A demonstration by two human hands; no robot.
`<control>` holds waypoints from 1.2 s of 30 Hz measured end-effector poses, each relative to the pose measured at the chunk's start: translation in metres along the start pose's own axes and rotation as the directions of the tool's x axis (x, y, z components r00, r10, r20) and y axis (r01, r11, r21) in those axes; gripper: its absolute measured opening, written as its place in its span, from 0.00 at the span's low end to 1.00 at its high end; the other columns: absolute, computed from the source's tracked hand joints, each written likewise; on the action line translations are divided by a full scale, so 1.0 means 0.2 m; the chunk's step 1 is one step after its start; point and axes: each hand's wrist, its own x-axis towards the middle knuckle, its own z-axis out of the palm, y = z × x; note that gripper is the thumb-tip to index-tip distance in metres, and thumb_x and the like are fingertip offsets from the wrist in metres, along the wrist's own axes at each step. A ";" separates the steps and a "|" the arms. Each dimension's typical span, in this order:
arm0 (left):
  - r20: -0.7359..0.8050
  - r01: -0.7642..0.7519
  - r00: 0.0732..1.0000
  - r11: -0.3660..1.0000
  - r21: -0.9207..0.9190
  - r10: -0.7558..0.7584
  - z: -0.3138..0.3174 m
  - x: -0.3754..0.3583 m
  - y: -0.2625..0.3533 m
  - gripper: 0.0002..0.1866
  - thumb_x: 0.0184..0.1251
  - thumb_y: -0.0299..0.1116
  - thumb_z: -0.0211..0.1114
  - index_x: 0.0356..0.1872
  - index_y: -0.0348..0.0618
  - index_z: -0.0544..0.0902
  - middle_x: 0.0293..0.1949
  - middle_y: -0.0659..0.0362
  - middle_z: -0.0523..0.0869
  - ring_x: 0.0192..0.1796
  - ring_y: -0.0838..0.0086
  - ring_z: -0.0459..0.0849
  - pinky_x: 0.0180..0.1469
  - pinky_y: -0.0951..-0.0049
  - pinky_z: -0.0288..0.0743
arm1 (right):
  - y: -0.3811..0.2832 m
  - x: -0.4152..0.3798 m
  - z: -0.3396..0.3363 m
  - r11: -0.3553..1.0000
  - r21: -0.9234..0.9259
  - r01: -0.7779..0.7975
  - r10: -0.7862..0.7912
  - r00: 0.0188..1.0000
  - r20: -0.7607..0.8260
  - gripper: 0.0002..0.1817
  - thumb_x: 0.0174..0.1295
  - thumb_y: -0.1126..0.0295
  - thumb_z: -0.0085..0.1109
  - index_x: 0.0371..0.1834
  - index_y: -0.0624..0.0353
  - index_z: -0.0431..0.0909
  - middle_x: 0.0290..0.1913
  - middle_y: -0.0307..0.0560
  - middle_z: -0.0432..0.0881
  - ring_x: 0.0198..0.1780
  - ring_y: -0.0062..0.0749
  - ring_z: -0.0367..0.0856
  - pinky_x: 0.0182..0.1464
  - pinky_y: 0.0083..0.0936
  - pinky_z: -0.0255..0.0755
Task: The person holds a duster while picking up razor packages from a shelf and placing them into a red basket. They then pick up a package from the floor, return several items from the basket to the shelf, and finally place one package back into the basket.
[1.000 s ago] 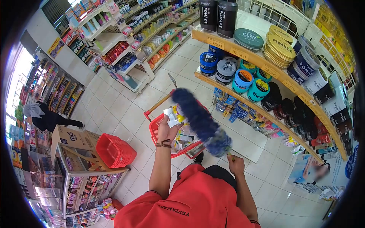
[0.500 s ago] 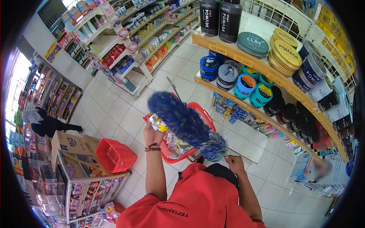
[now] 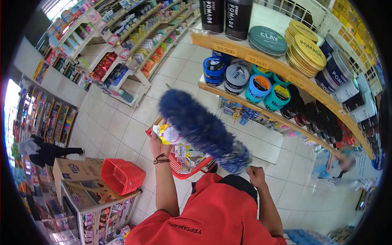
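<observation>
My left hand is closed around a white and yellow packet, beside the rim of a red shopping basket with several packs inside. A blue fluffy duster lies diagonally over the basket and hides part of it. My right hand is closed at the duster's lower right end; what its fingers hold is hidden. To the right, a shelf bears dark pomade bottles, a green clay tin and gold tins, with blue and turquoise jars on the tier below.
Stacked red baskets stand on a display case beside a cardboard box at lower left. A person in dark clothing is at far left. Stocked shelves run along the upper left, with tiled floor between.
The packet in my left hand has come further into view, and its front shows more. The shelf, floor and display case have shifted left in view. The duster's lower end sits slightly further right.
</observation>
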 end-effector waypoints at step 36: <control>0.041 0.473 0.848 0.790 0.390 -0.528 0.37 -0.47 -0.91 0.27 0.87 0.47 0.37 0.75 0.40 0.63 0.74 0.44 0.69 0.76 0.41 0.66 0.70 0.24 0.63 | 0.75 -0.70 -0.13 0.921 0.066 -0.384 0.389 0.896 -0.213 0.33 0.70 0.41 0.55 0.24 0.65 0.80 0.20 0.62 0.76 0.24 0.58 0.75 0.31 0.46 0.68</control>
